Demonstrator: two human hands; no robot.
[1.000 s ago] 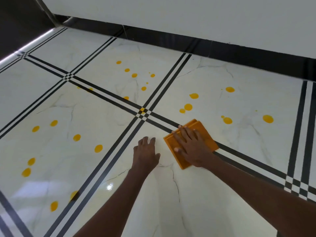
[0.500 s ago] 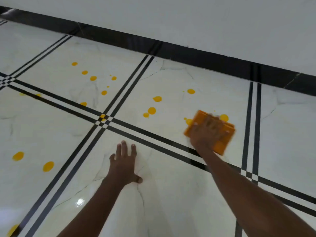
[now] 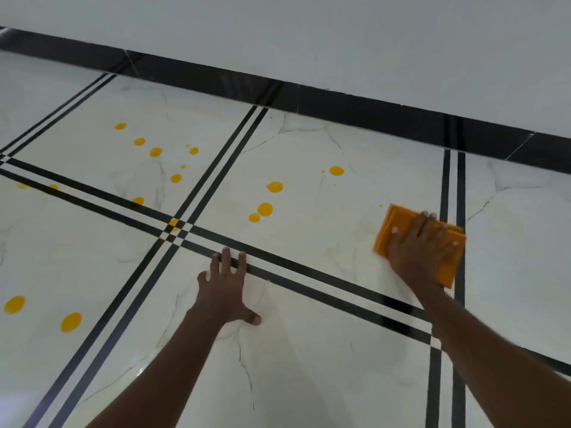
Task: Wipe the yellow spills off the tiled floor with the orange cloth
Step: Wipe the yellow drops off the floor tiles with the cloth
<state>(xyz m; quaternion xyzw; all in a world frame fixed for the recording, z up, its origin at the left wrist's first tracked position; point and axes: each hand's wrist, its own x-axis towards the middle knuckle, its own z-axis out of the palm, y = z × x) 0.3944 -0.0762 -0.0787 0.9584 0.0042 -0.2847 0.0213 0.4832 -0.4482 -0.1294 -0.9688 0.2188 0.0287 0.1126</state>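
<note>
My right hand (image 3: 421, 247) lies flat on the folded orange cloth (image 3: 394, 222), pressing it to the white tiled floor (image 3: 309, 350) beside a pair of black tile lines at the right. Yellow spills dot the floor: three drops (image 3: 264, 209) left of the cloth, one (image 3: 336, 170) farther back, several (image 3: 156, 151) on the far left tile, and two (image 3: 71, 322) near the left edge. My left hand (image 3: 227, 287) rests palm down, fingers spread, on the floor at the centre, its fingertips on a black line.
A black skirting band (image 3: 340, 109) runs along the foot of the white wall (image 3: 340, 41) behind the tiles. Double black lines (image 3: 222, 168) cross the floor in a grid.
My right hand has slid the cloth to the right, over the two drops that lay there; they no longer show. My left hand stayed planted on the floor. The view has shifted right.
</note>
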